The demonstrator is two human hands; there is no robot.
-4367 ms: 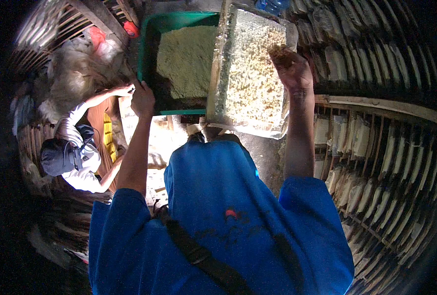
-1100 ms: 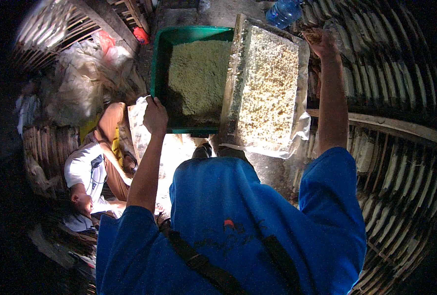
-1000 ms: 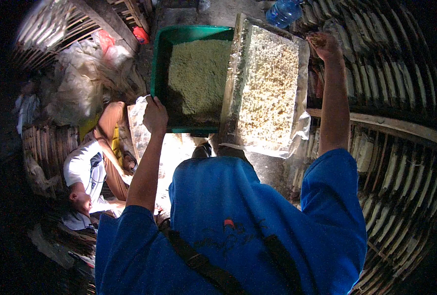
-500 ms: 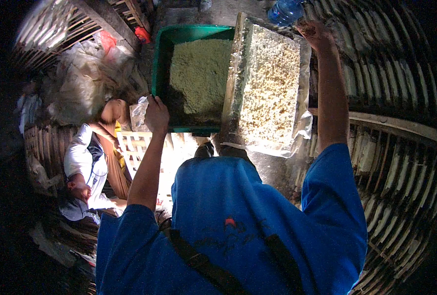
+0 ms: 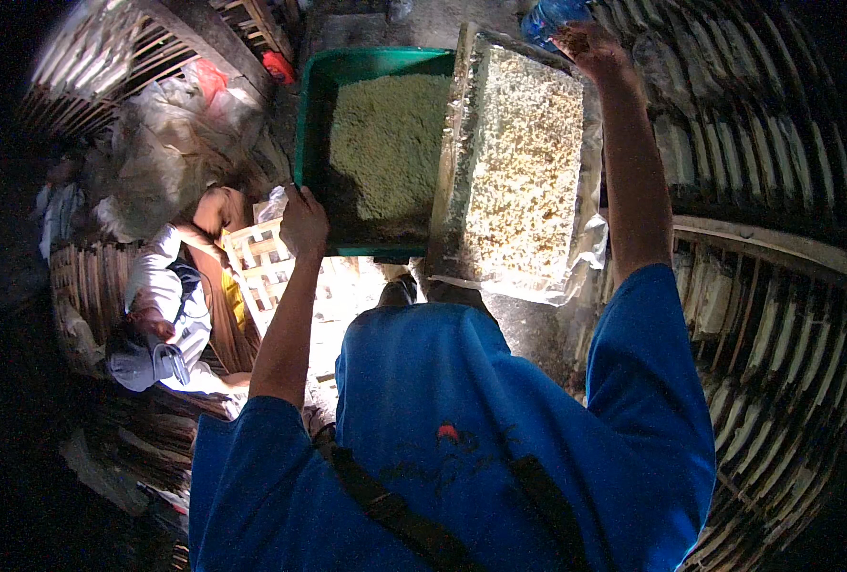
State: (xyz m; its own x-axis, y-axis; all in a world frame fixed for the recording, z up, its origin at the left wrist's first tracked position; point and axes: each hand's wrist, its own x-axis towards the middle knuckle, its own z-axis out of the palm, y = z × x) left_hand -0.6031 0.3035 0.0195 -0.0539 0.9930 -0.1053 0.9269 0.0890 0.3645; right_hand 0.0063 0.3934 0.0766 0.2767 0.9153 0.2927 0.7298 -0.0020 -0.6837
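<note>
In my head view, a dark rack of pale slatted trays [image 5: 757,114] fills the right side of the frame. At the left edge, a co-worker in a white shirt [image 5: 156,296] sits beside a light woven lattice panel [image 5: 261,257].

At upper centre is a green rectangular plastic tub [image 5: 315,119] holding yellowish crumbly meal [image 5: 385,143]. A shallow wood-edged tray [image 5: 449,162], lined with clear plastic film [image 5: 590,243] and spread with pale grains [image 5: 524,172], overlaps the tub's right side. Its support is hidden. A blue translucent plastic bottle [image 5: 543,24] lies at the top edge.

My left hand [image 5: 303,224] rests at the tub's lower-left corner; I cannot tell whether it grips. My right hand [image 5: 603,57] pinches a small brown crumbly clump [image 5: 573,40], just beside the bottle.

Caution: a pull on the tub could tilt the tray and spill grains. A sideways wrist swing could knock the bottle. A tighter pinch could crumble the clump; the loose film could snag the right forearm.
</note>
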